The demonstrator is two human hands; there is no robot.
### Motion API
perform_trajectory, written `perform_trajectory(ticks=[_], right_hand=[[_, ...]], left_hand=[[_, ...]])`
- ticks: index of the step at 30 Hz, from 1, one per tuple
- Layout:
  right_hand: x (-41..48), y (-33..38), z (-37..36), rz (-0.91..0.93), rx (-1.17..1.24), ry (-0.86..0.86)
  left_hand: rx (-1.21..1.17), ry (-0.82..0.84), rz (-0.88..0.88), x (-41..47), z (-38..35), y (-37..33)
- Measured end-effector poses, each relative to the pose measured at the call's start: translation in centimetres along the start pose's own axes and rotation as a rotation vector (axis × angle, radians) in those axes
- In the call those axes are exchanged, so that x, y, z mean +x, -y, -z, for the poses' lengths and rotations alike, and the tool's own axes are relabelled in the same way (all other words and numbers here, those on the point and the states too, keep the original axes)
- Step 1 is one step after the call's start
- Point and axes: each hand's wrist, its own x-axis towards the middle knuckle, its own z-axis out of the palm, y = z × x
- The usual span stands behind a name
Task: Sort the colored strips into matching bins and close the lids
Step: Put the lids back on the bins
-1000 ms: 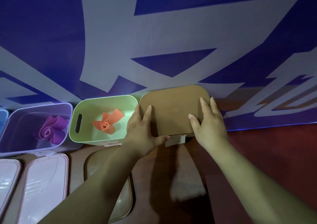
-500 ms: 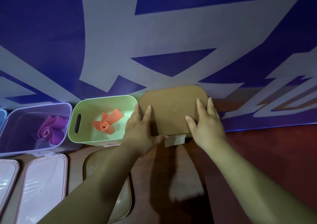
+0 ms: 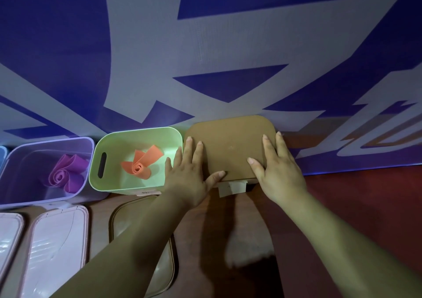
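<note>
A brown lid (image 3: 230,144) covers the rightmost bin against the wall. My left hand (image 3: 190,172) lies flat on the lid's left edge, fingers straight, thumb along the front rim. On the lid's right part my right hand (image 3: 277,169) presses flat with spread fingers. A paper tag (image 3: 231,187) hangs at the bin's front. To the left an open green bin (image 3: 137,135) holds a rolled orange strip (image 3: 140,165). Further left an open purple bin (image 3: 45,142) holds a rolled purple strip (image 3: 66,174).
Loose lids lie on the wooden table in front of the bins: a brown-rimmed one (image 3: 127,224) partly under my left forearm, a pink one (image 3: 54,249) and another at the far left (image 3: 9,236). A blue and grey banner wall (image 3: 205,46) stands right behind the bins.
My right hand has slid slightly left on the brown lid. My left hand stays in place on the lid's left edge.
</note>
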Motion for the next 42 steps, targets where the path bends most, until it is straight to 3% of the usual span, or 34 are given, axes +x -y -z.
perform_trajectory(ticks=[10, 24, 42], right_hand=[[-0.4, -0.5, 0.6, 0.021, -0.029, 0.009], [1.4, 0.2, 1.1, 0.117, -0.143, 0.055], [0.3, 1.0, 1.7, 0.142, -0.218, 0.005]], left_hand=[[0.162, -0.017, -0.06, 0.6, 0.5, -0.2], [0.142, 0.029, -0.194, 0.9, 0.2, -0.1], [0.085, 0.008, -0.152, -1.2, 1.0, 1.1]])
